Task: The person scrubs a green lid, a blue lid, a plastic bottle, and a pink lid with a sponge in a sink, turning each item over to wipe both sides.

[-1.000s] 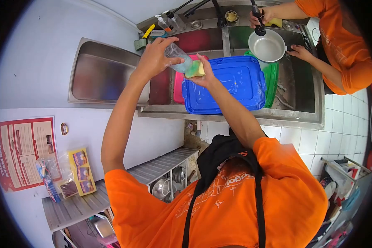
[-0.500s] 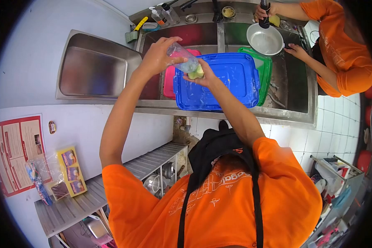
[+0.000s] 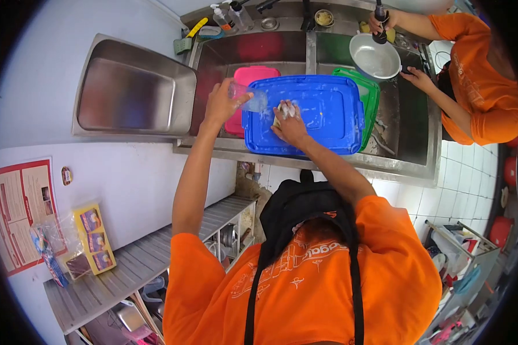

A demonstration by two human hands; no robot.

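Observation:
A clear plastic cup (image 3: 254, 100) is held sideways by my left hand (image 3: 220, 104), its far end over the left part of a blue lid (image 3: 328, 135). On that lid rests my right hand (image 3: 290, 122), with white foam on its fingers, pressing down on a pale yellow-green sponge (image 3: 277, 119) that shows only at its edge. Streaks of foam lie on the blue lid. The lid spans the sinks, over a pink lid (image 3: 258, 73) and a green lid (image 3: 373, 109).
A co-worker in an orange shirt (image 3: 472, 75) holds a silver pan (image 3: 375, 56) under a black tap at the right sink. A steel basin (image 3: 135, 86) stands at the left. Pump bottles (image 3: 221, 20) and a small bowl (image 3: 324, 18) line the sink's back edge.
My right hand has moved from the cup down onto the blue lid with the sponge. My left hand and the cup have come slightly lower. The view has shifted slightly.

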